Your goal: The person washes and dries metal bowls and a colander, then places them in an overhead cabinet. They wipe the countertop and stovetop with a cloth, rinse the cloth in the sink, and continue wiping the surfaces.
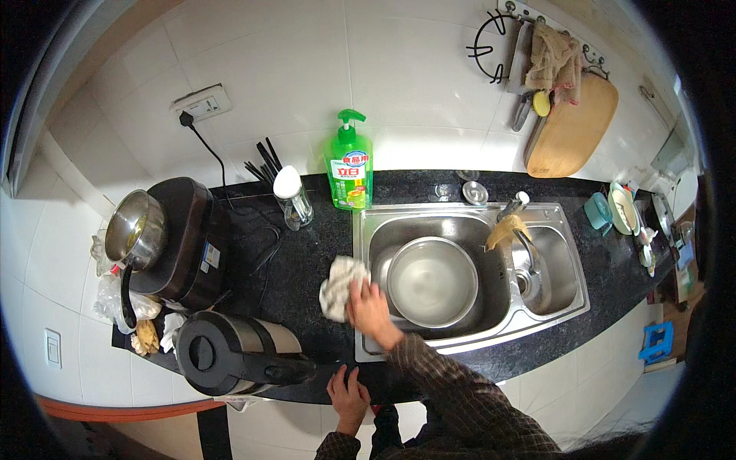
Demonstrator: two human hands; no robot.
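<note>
My right hand (371,310) is on a crumpled whitish cloth (344,287), which lies on the black speckled countertop (310,253) against the left rim of the steel double sink (363,339). My left hand (349,398) rests at the counter's front edge, holding nothing, with its fingers a little apart. A round steel basin (432,282) of water stands in the larger sink bowl. Left of my left hand is a black and steel electric kettle (230,353).
A faucet (512,221) wrapped in tan cloth stands between the sink bowls. Behind the counter are a green dish soap bottle (349,167) and a glass jar (294,201). A saucepan (137,230) sits on a dark appliance (190,230) at left. A cutting board (575,126) hangs at right.
</note>
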